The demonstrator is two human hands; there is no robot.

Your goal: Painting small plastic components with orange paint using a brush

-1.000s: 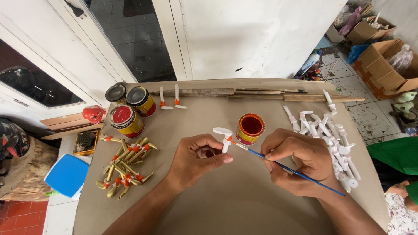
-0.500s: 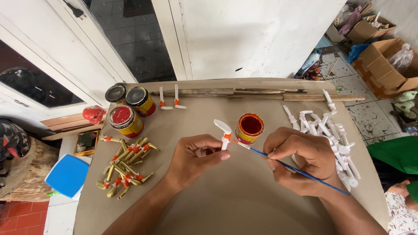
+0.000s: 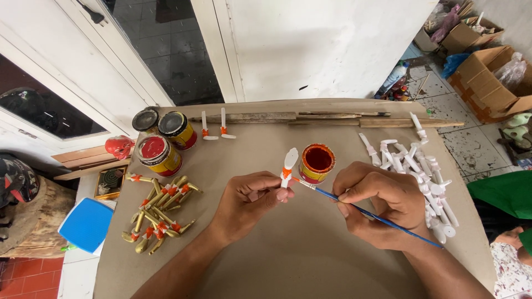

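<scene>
While the left hand (image 3: 246, 202) pinches a white figure (image 3: 289, 165) upright, right hand (image 3: 382, 202) fingers clamped on a brush (image 3: 366, 211), tip touching its orange band, paint can (image 3: 317, 163) just behind.

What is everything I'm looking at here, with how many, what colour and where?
small white carved piece with an orange band: one, held upright in the left hand
thin blue-handled paintbrush: one, in the right hand, tip at the orange band
open tin of orange paint: one, just behind the hands
open tin of red paint: one, far left
closed tins: two, dark lids, behind the red tin
gold pieces with orange bands: a heap, left
white unpainted pieces: a heap, right
white pieces with orange bands: two, by the far edge
wooden sticks: several, along the far edge
brown board: one, under everything
cardboard boxes: several, floor, far right
left hand: fingers pinching the piece
right hand: gripping the brush
</scene>
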